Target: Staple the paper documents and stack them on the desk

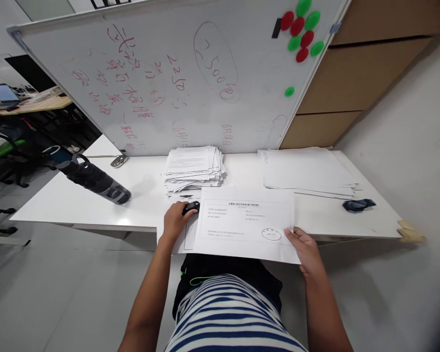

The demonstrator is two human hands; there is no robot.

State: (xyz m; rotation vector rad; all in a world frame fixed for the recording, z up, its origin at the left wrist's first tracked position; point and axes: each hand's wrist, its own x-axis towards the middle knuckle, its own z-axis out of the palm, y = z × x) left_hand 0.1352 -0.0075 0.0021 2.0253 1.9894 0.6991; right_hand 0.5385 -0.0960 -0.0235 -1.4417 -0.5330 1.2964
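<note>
- Head view: your left hand [176,221] is curled around a small black object [191,207] at the near edge of the table [139,200], just left of the printed sheet [245,222].
- Your right hand [305,247] pinches the sheet's lower right corner. The sheet overhangs the table edge.
- Behind it is a messy paper stack [194,168], with a flat pile [308,171] to the right. A black bottle [95,181] lies to the left.

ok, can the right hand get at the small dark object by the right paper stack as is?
Probably yes. The right hand pinches the printed sheet by a corner, and only bare table lies between it and the small dark object. It would have to let go first.
</note>
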